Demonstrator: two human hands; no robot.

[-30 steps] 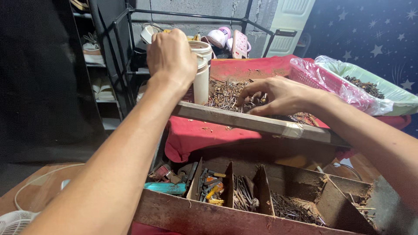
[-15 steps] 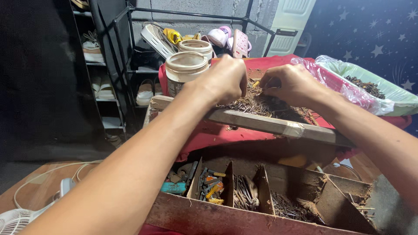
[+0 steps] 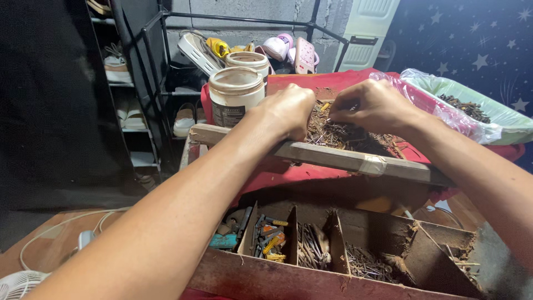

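A heap of rusty nails (image 3: pixel 344 133) is spread toward the far edge of the red-draped table (image 3: pixel 261 172), behind a wooden board (image 3: pixel 338 158). Nails are pinched by the curled left hand (image 3: pixel 286 108) and right hand (image 3: pixel 372 105); being light, stiff and sharp, they are best gripped at the shank

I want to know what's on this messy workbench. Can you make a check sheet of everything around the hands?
Surface: red cloth over a table, with a wooden rail across the front.
Job's things: pile of rusty nails behind the rail.
Clutter: two white tubs; divided wooden box of nails and bits; bagged trays.
Hands: left hand and right hand both in the nail pile; grip hidden.
Cables: white cord on the floor by a fan.
Surroundings: shoe rack, block wall.
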